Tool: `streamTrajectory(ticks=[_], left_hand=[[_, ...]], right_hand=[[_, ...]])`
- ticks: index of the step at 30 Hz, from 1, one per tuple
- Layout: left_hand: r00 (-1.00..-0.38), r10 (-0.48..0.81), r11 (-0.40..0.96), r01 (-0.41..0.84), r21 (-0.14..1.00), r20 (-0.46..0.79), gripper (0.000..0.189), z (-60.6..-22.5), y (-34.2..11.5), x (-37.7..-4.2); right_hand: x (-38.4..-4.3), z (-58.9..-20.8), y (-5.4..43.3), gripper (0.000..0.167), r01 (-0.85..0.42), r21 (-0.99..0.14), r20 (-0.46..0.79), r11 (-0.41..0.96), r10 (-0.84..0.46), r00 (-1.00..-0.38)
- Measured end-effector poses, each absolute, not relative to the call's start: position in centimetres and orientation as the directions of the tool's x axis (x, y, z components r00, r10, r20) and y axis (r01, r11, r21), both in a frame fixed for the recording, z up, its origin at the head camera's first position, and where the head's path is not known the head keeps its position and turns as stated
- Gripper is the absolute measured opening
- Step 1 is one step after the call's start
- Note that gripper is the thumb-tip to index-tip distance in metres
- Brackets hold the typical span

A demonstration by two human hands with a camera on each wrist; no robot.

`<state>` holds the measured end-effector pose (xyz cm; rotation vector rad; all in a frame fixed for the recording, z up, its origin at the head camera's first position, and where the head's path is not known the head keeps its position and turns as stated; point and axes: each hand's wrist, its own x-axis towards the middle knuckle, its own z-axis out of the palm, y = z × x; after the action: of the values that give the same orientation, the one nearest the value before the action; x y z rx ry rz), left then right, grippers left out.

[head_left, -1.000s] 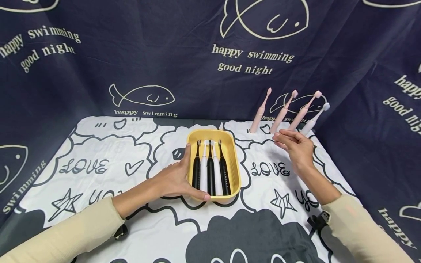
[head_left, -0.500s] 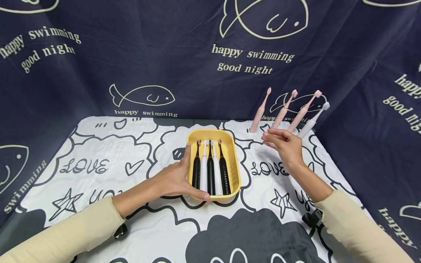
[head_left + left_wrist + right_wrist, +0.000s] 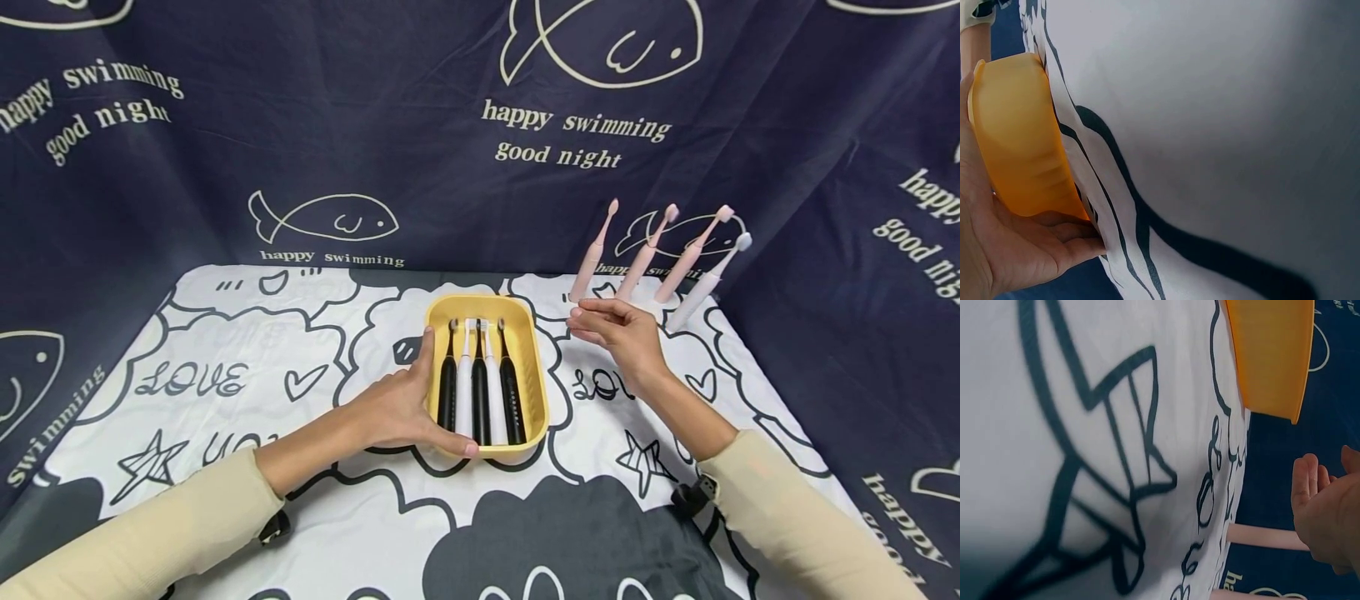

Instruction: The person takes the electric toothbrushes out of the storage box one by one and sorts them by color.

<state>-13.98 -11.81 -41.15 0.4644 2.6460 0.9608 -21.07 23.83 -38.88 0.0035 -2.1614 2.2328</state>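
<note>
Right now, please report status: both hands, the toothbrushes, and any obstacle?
Left hand holding yellow tray. Right hand empty, near leftmost standing pink toothbrush, contact unclear. Five toothbrushes lying in tray, four standing outside. No obstacle seen between right hand and tray.

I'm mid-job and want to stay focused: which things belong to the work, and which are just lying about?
Likely the job:
yellow tray held by the left hand
three black toothbrushes and two white toothbrushes inside
three pink toothbrushes and one white toothbrush standing near the right hand

Likely just surroundings:
printed cloth
fish-print curtain
black wrist devices
</note>
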Motion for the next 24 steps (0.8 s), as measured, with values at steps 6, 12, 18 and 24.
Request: streamTrajectory(ticks=[6, 12, 18, 24], left_hand=[[-0.905, 0.395, 0.733, 0.204, 0.649, -0.162, 0.187, -41.1, -11.7, -13.9], [-0.904, 0.393, 0.736, 0.2, 0.647, -0.167, 0.186, -41.1, -11.7, -14.0], [-0.903, 0.396, 0.729, 0.201, 0.655, -0.163, 0.186, -41.0, -11.7, -13.9], [-0.906, 0.39, 0.732, 0.196, 0.653, -0.165, 0.186, -41.1, -11.7, -13.9]], right_hand=[[-21.1, -38.9, 23.0, 0.025, 0.007, -1.0, -0.006, -0.027, -0.019, -1.0], [-21.3, -38.9, 22.0, 0.035, 0.017, -0.999, -0.016, -0.044, -0.032, -0.999], [-21.2, -39.0, 21.0, 0.03, 0.043, -0.997, -0.04, -0.059, -0.054, -0.998], [-21.2, -39.1, 20.1, 0.03, 0.055, -0.993, -0.047, -0.107, -0.084, -0.995]])
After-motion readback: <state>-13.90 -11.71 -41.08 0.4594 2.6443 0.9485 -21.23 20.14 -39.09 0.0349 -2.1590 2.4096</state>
